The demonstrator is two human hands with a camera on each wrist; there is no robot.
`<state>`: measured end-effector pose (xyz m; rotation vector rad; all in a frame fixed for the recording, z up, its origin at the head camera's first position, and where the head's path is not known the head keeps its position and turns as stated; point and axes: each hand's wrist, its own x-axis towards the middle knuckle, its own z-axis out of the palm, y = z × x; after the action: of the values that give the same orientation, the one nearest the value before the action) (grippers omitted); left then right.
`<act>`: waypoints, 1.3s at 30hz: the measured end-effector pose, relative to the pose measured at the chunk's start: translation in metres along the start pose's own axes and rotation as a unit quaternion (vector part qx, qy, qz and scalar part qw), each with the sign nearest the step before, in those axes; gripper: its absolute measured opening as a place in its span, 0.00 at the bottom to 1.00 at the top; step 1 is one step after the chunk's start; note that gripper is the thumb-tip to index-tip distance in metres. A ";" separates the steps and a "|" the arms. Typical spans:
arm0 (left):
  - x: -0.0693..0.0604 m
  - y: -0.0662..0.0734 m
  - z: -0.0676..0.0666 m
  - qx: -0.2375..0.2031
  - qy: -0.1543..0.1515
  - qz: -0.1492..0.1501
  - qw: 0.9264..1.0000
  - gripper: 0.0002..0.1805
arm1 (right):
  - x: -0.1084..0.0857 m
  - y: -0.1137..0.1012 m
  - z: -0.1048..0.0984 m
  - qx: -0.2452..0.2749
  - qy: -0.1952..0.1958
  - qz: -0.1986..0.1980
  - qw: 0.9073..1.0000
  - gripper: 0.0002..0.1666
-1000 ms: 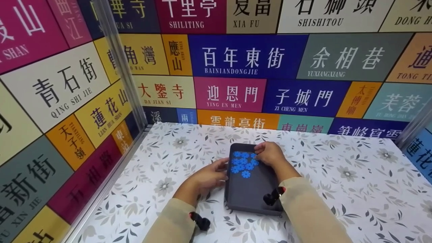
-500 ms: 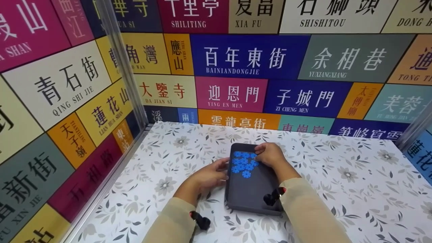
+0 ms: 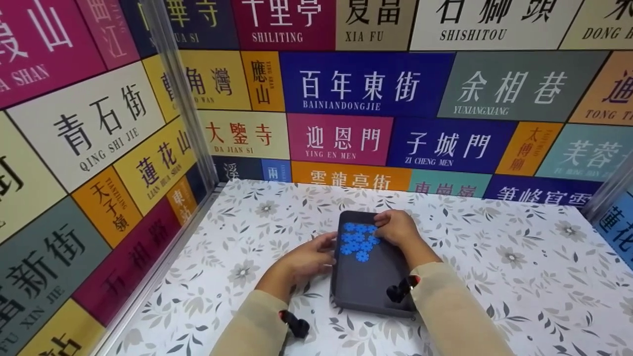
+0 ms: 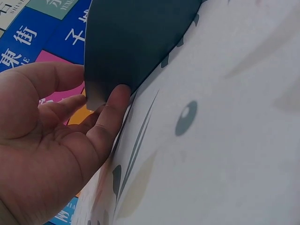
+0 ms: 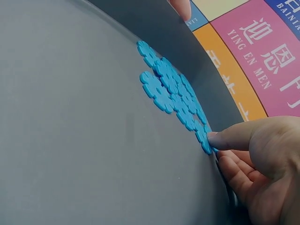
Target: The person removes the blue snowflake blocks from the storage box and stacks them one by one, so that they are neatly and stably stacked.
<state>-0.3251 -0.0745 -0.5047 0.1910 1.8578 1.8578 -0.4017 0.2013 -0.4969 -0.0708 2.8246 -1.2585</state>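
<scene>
Right hand (image 3: 397,228): narrow, pinching one blue scalloped plastic-looking disc (image 5: 202,140) at one o'clock in the dark-grey rectangular tray (image 3: 368,289).
Left hand (image 3: 307,258): relaxed fingers touching tray wall, ten o'clock.
Disc handling: probably light, stiff, slippery; grip notched edge.

Beyond the right hand (image 3: 396,228), blue wall panel (image 3: 367,85) is reading BAINIANDONGJIE; nearer that hand, pink panel (image 3: 340,140) is showing YING EN MEN. Left of the left hand (image 3: 307,258), cream panel (image 3: 94,123) is bearing QING SHI JIE.
</scene>
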 end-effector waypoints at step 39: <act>-0.002 -0.002 -0.001 0.005 -0.003 0.002 1.000 0.45 | 0.002 -0.004 0.007 0.002 0.026 0.012 1.000 0.23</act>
<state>-0.3237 -0.0759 -0.5059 0.2046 1.8639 1.8493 -0.4034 0.1935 -0.4991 -0.0031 2.8577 -1.2794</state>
